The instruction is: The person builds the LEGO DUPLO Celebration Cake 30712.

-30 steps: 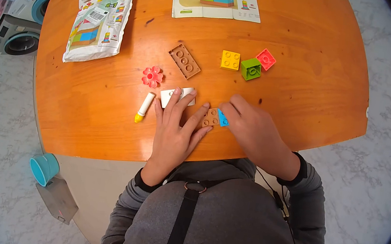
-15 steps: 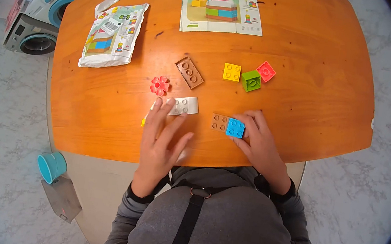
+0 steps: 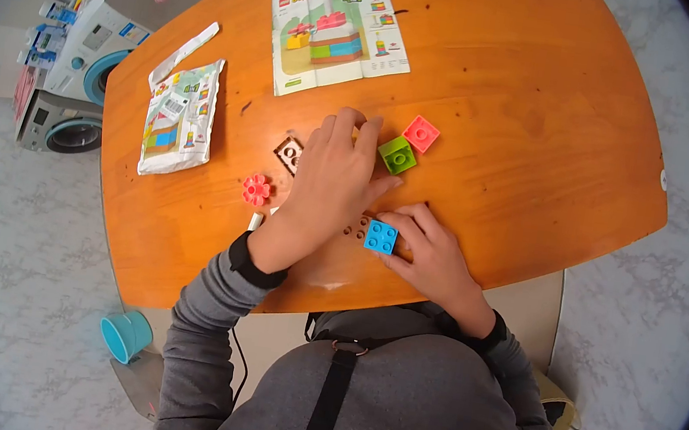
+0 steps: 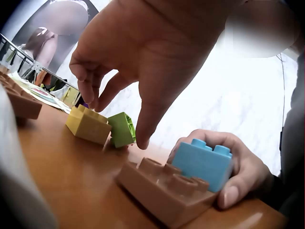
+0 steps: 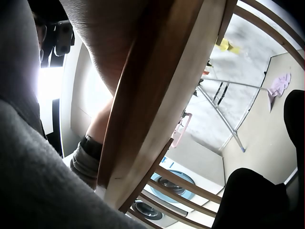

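Observation:
My right hand (image 3: 435, 257) grips a blue brick (image 3: 381, 237) between thumb and fingers. This brick is seated on one end of a brown brick (image 4: 157, 195), whose other studs stay bare. My left hand (image 3: 332, 174) reaches over the table, thumb spread away from the fingers. In the left wrist view its fingertips are right at the top of a yellow brick (image 4: 88, 126), which the hand mostly hides in the head view. A green brick (image 3: 397, 156) lies on its side beside the yellow one, close to a pink brick (image 3: 421, 134).
Left of my left hand are a second brown brick (image 3: 288, 154), a pink flower piece (image 3: 256, 189) and a partly hidden white stick piece (image 3: 256, 222). Farther off lie a picture leaflet (image 3: 342, 36) and an opened bag (image 3: 181, 117). The right wrist view shows mainly the table's edge (image 5: 157, 105).
My left hand has moved from the white brick up and right to the yellow brick. The right hand first set the blue brick on the brown one and still holds it.

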`<state>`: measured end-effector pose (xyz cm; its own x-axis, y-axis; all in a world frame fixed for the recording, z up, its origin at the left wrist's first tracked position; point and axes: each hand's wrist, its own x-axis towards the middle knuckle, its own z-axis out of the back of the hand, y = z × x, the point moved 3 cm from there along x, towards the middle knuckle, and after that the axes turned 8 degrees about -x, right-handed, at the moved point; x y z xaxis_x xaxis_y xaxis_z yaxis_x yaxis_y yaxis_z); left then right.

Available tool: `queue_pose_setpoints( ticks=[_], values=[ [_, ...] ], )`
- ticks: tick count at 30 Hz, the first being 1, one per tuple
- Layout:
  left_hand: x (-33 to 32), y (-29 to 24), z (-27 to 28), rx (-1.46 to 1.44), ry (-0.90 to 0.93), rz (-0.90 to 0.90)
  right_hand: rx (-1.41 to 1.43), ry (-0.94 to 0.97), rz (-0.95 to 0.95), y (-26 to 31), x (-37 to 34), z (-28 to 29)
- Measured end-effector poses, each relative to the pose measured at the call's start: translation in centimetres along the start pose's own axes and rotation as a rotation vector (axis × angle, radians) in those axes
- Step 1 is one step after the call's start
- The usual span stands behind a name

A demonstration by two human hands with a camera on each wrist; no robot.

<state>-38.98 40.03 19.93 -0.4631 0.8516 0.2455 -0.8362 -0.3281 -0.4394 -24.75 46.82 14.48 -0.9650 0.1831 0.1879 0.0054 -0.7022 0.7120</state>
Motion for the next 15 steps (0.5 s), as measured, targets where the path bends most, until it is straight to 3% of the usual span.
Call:
queue_pose_setpoints(
  ticks=[8,15],
  values=[
    [-0.8,0.4,-0.8,-0.141,0.084,-0.043,0.019,-0.014,0.054,-0.3,0.0,0.0],
    [-5.5,-0.2,1.6,-0.269,0.160,0.187,0.019,0.002,0.055,-0.3,0.1,0.2]
  ],
)
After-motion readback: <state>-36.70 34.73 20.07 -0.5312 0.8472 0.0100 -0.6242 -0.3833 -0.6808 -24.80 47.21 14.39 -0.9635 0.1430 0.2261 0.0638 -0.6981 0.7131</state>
